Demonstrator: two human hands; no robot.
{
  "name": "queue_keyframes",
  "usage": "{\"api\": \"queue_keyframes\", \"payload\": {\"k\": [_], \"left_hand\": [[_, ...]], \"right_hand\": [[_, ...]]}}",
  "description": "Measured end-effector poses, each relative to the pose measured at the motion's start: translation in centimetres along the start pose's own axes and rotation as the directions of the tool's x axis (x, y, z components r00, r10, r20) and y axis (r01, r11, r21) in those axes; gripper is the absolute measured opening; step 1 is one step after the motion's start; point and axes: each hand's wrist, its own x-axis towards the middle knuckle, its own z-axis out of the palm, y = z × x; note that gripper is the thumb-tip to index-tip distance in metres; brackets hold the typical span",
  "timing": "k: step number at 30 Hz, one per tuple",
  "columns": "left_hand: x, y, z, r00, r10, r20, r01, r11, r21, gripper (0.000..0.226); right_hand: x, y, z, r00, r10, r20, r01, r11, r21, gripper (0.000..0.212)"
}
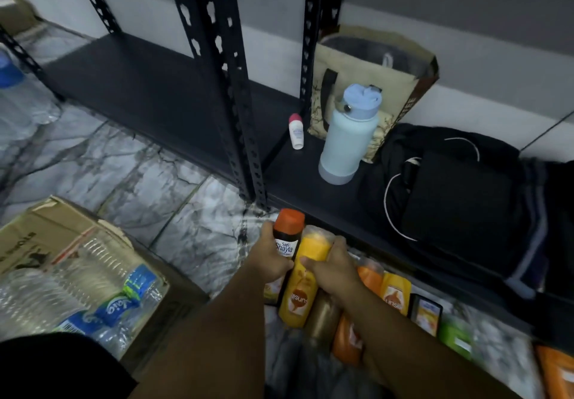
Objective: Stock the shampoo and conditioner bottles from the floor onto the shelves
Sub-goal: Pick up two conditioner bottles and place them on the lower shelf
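My left hand (269, 257) grips a black bottle with an orange cap (287, 234), labelled Shayla, held upright just above the floor. Beside it my right hand (334, 266) grips a yellow Sunsilk bottle (302, 287) near its cap end. Several more bottles lie on the floor below and to the right, among them an orange bottle (348, 336), another yellow Sunsilk bottle (395, 294) and a green bottle (455, 335). The black bottom shelf (149, 88) runs just beyond my hands.
On the shelf stand a pale blue flask (348, 141), a small white roll-on with a pink cap (296, 131), a tan tote bag (372, 66) and a black bag (459, 193). A cardboard box of water bottles (77, 271) sits at the left on the marble floor (174, 187).
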Motion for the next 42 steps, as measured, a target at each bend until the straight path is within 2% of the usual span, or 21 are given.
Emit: {"api": "queue_keyframes", "payload": {"k": [3, 7, 12, 21, 25, 28, 33, 36, 39, 42], "left_hand": [[-1.0, 1.6, -0.7, 0.995, 0.092, -0.029, -0.094, 0.995, -0.045, 0.075], [-2.7, 2.5, -0.9, 0.991, 0.123, -0.052, -0.127, 0.988, -0.089, 0.066], [-4.3, 3.0, -0.9, 0.999, 0.024, -0.03, -0.031, 0.971, -0.236, 0.056], [-5.9, 2.2, -0.1, 0.987, -0.059, -0.152, -0.002, 0.929, -0.37, 0.047], [-6.6, 2.5, -0.2, 0.973, -0.08, -0.216, -0.011, 0.921, -0.389, 0.044], [-6.8, 2.6, -0.3, 0.974, -0.083, -0.212, -0.005, 0.923, -0.386, 0.043], [-8.2, 3.4, -0.1, 0.976, -0.031, -0.217, -0.033, 0.958, -0.286, 0.042], [-10.6, 5.9, 0.2, 0.964, 0.054, -0.261, -0.122, 0.959, -0.254, 0.044], [-13.6, 9.3, 0.1, 0.943, 0.08, -0.322, -0.196, 0.917, -0.347, 0.048], [-16.6, 13.9, -0.8, 0.908, 0.136, -0.397, -0.322, 0.833, -0.45, 0.05]], "right_hand": [[-1.8, -0.9, -1.1, 0.986, -0.163, -0.034, 0.163, 0.987, -0.004, 0.061], [-4.0, -0.7, -2.0, 0.952, -0.296, -0.077, 0.296, 0.955, -0.017, 0.06], [-6.0, 0.4, -2.1, 0.913, -0.398, -0.09, 0.393, 0.917, -0.07, 0.057], [-5.8, -0.3, -2.3, 0.931, -0.364, -0.004, 0.36, 0.922, -0.14, 0.053], [-5.4, -0.7, -2.3, 0.941, -0.338, -0.031, 0.329, 0.931, -0.158, 0.052], [-5.1, -0.9, -2.3, 0.942, -0.334, -0.023, 0.325, 0.929, -0.178, 0.052], [-7.2, -1.7, -4.0, 0.947, -0.312, -0.071, 0.308, 0.949, -0.058, 0.043], [-9.5, -2.7, -5.4, 0.943, -0.307, -0.131, 0.313, 0.949, 0.033, 0.042], [-12.8, -4.6, -7.6, 0.92, -0.313, -0.236, 0.359, 0.915, 0.185, 0.042], [-16.4, -8.1, -10.6, 0.875, -0.352, -0.333, 0.453, 0.839, 0.301, 0.039]]}}
